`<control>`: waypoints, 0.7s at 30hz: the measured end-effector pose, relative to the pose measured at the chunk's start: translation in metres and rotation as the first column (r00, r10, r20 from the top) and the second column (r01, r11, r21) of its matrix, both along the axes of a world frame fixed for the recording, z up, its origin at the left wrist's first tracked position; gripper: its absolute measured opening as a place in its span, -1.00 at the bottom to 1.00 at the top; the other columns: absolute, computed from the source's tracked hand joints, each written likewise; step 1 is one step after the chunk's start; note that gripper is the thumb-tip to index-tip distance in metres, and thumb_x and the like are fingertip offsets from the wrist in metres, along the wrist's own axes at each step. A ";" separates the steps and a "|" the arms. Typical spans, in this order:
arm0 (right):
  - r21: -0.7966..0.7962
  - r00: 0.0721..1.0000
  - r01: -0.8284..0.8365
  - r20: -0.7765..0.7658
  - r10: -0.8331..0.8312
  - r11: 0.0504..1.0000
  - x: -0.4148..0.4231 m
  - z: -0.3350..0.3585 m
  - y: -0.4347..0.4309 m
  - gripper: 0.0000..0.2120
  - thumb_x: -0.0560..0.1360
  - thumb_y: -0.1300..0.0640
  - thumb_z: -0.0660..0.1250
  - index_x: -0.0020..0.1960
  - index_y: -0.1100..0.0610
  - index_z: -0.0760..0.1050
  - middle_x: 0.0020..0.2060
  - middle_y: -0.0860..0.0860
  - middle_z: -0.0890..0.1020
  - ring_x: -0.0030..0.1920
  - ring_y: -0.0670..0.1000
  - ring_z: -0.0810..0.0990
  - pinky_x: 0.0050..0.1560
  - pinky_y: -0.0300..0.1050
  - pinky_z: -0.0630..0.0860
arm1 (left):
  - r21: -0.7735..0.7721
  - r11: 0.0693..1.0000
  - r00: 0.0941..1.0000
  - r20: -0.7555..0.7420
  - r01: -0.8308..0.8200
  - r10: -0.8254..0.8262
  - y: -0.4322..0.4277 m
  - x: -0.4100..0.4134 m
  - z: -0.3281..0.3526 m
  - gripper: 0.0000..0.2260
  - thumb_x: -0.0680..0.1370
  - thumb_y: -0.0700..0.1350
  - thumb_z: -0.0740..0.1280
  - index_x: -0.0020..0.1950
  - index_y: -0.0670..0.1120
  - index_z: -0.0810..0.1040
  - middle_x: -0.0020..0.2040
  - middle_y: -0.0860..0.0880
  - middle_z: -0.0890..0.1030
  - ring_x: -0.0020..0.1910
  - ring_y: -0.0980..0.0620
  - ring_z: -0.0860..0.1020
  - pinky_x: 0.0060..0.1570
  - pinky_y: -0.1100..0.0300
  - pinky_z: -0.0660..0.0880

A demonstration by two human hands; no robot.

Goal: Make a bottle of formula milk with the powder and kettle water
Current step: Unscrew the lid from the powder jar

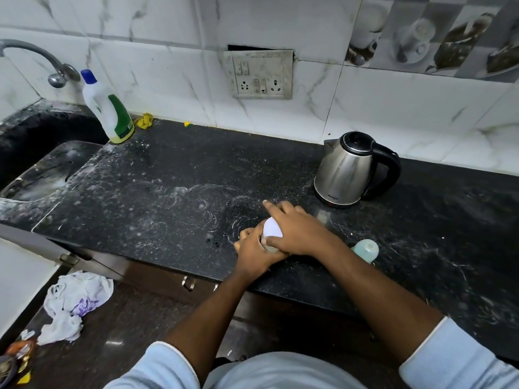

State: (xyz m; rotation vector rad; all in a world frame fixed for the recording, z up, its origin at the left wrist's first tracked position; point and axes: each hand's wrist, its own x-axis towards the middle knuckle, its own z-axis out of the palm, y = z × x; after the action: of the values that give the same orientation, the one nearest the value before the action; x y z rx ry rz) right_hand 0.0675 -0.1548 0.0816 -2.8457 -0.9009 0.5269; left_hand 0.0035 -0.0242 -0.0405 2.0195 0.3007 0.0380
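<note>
A small jar with a white lid (271, 228) stands on the black counter (168, 197) near its front edge. My left hand (254, 249) is wrapped around the jar's body from the left. My right hand (295, 230) lies over the white lid, fingers curled on it, forefinger stretched out. Most of the jar is hidden by both hands. A pale green bottle (365, 249) lies just right of my right wrist. A steel electric kettle (351, 169) with a black handle and shut lid stands further back on the right.
A sink (42, 169) and tap (33, 57) are at far left, with a white-and-green cleaner bottle (109, 110) beside them. A wall socket plate (259, 74) is above the counter. Crumpled plastic bags (75, 301) lie on the floor below.
</note>
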 end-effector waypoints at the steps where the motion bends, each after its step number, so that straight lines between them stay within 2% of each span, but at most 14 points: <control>1: -0.015 0.999 -0.011 0.032 0.012 1.000 -0.001 0.000 0.001 -0.17 0.54 -0.18 0.37 0.68 -0.06 0.05 0.55 0.11 0.33 0.45 0.25 0.37 0.37 0.17 0.41 | -0.008 1.000 1.000 -0.011 -0.005 0.005 0.000 0.000 0.000 -0.26 0.22 0.24 0.65 0.36 0.36 0.49 0.20 0.24 0.60 0.28 0.36 0.29 0.11 0.48 0.30; 3: 0.075 0.997 -0.049 -0.047 0.053 0.996 -0.004 -0.002 0.000 -0.25 0.52 0.04 0.40 0.63 -0.06 0.17 0.55 0.05 0.36 0.49 0.18 0.31 0.44 0.14 0.32 | -0.026 1.000 1.000 0.018 0.010 -0.009 0.001 -0.001 0.000 -0.29 0.25 0.20 0.67 0.35 0.35 0.48 0.20 0.25 0.61 0.27 0.46 0.29 0.09 0.53 0.33; 5: 0.246 0.977 -0.026 -0.201 0.078 0.969 -0.008 -0.005 -0.004 -0.18 0.44 0.23 0.39 0.60 -0.18 0.19 0.67 -0.08 0.16 0.63 0.03 0.03 0.58 0.13 0.00 | -0.008 1.000 0.999 0.034 0.026 -0.026 0.001 -0.002 0.001 -0.31 0.28 0.19 0.66 0.34 0.36 0.46 0.21 0.27 0.61 0.27 0.49 0.26 0.16 0.53 0.26; 6: 0.330 0.969 0.033 -0.244 0.052 0.943 -0.010 -0.007 -0.008 -0.15 0.43 0.27 0.38 0.60 -0.22 0.18 0.69 -0.12 0.06 0.62 -0.05 -0.07 0.59 0.12 -0.11 | -0.001 1.000 0.999 0.033 0.025 -0.025 0.000 -0.002 0.003 -0.29 0.28 0.22 0.65 0.36 0.37 0.44 0.25 0.26 0.60 0.28 0.43 0.27 0.22 0.50 0.24; 7: 0.420 0.963 0.125 -0.269 -0.008 0.899 -0.011 -0.011 -0.012 -0.14 0.42 0.30 0.37 0.60 -0.22 0.19 0.69 -0.12 0.03 0.63 -0.07 -0.09 0.60 0.10 -0.12 | -0.002 1.000 1.000 0.026 0.014 -0.014 -0.002 -0.003 0.005 -0.25 0.26 0.26 0.65 0.39 0.38 0.43 0.30 0.23 0.59 0.30 0.34 0.29 0.31 0.40 0.25; 9: 0.587 0.925 0.359 -0.328 -0.192 0.726 -0.015 -0.022 -0.022 -0.21 0.44 0.38 0.32 0.59 -0.07 0.25 0.65 -0.03 0.20 0.65 0.04 0.08 0.64 0.09 0.07 | -0.008 1.000 1.000 -0.031 0.003 -0.003 -0.001 -0.006 0.010 -0.05 0.16 0.35 0.65 0.51 0.40 0.35 0.43 0.15 0.49 0.42 0.12 0.28 0.47 0.14 0.26; 11: 0.637 0.831 0.555 -0.455 -0.320 0.535 -0.019 -0.038 -0.034 -0.31 0.49 0.42 0.30 0.55 0.05 0.28 0.54 -0.01 0.35 0.59 0.08 0.25 0.57 0.01 0.22 | -0.009 0.997 0.991 -0.114 0.073 -0.074 0.006 -0.010 0.018 0.28 0.11 0.33 0.70 0.70 0.33 0.05 0.62 0.02 0.28 0.62 0.02 0.11 0.62 -0.05 0.08; 12: 0.622 0.785 0.617 -0.522 -0.332 0.482 -0.021 -0.047 -0.040 -0.33 0.51 0.41 0.31 0.55 0.06 0.27 0.51 -0.04 0.35 0.58 0.06 0.27 0.54 -0.05 0.25 | -0.003 0.992 0.982 -0.138 0.128 -0.128 0.011 -0.011 0.024 0.39 0.13 0.26 0.74 0.72 0.30 -0.12 0.71 -0.03 0.13 0.69 0.01 0.00 0.66 -0.13 0.00; 13: 0.601 0.758 0.648 -0.571 -0.315 0.468 -0.022 -0.056 -0.046 -0.31 0.51 0.41 0.34 0.56 0.05 0.25 0.49 -0.08 0.34 0.59 0.05 0.26 0.50 -0.08 0.25 | 0.004 0.983 0.972 -0.149 0.184 -0.181 0.018 -0.011 0.031 0.43 0.17 0.17 0.77 0.71 0.30 -0.23 0.76 -0.02 -0.05 0.73 -0.02 -0.10 0.68 -0.19 -0.05; 15: 0.577 0.759 0.624 -0.607 -0.234 0.526 -0.024 -0.073 -0.056 -0.18 0.49 0.36 0.45 0.61 0.01 0.16 0.53 -0.14 0.27 0.61 -0.03 0.18 0.50 -0.12 0.17 | 0.013 0.957 0.946 -0.155 0.290 -0.285 0.031 -0.005 0.052 0.37 0.28 -0.01 0.76 0.69 0.32 -0.26 0.76 -0.03 -0.27 0.74 -0.07 -0.21 0.69 -0.23 -0.08; 17: 0.568 0.777 0.571 -0.607 -0.166 0.594 -0.026 -0.085 -0.061 0.02 0.44 0.24 0.60 0.67 0.00 0.04 0.59 -0.16 0.18 0.60 -0.13 0.11 0.52 -0.17 0.09 | 0.067 0.905 0.902 -0.142 0.419 -0.407 0.041 0.009 0.081 0.20 0.38 -0.13 0.65 0.72 0.28 -0.14 0.76 -0.04 -0.25 0.74 -0.09 -0.18 0.69 -0.28 -0.03; 18: 0.567 0.777 0.561 -0.612 -0.148 0.603 -0.027 -0.089 -0.061 0.10 0.40 0.19 0.65 0.69 0.01 0.00 0.61 -0.16 0.15 0.60 -0.15 0.10 0.53 -0.18 0.09 | 0.143 0.858 0.868 -0.142 0.493 -0.475 0.044 0.018 0.094 0.12 0.41 -0.17 0.60 0.73 0.25 -0.06 0.77 -0.03 -0.19 0.75 -0.09 -0.14 0.69 -0.29 0.01; 19: 0.573 0.774 0.561 -0.619 -0.134 0.597 -0.027 -0.090 -0.059 0.15 0.38 0.16 0.68 0.69 0.02 -0.03 0.61 -0.15 0.14 0.59 -0.16 0.11 0.54 -0.19 0.11 | 0.248 0.786 0.824 -0.158 0.566 -0.544 0.044 0.027 0.106 0.05 0.44 -0.17 0.58 0.74 0.21 0.00 0.78 -0.03 -0.13 0.75 -0.10 -0.11 0.68 -0.30 0.02; 21: 0.601 0.776 0.558 -0.621 -0.106 0.572 -0.026 -0.092 -0.053 0.17 0.35 0.15 0.70 0.69 0.03 -0.01 0.60 -0.12 0.22 0.57 -0.17 0.24 0.52 -0.22 0.23 | 0.467 0.565 0.714 -0.250 0.681 -0.654 0.038 0.046 0.125 -0.07 0.47 -0.14 0.58 0.72 0.16 0.16 0.78 -0.04 -0.03 0.75 -0.14 -0.05 0.68 -0.22 0.01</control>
State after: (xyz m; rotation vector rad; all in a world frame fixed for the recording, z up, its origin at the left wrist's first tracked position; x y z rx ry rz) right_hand 0.0410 -0.2076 -0.0102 -1.8433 -0.2931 0.6263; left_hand 0.0494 0.0141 0.0845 2.5718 -0.5459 -0.4644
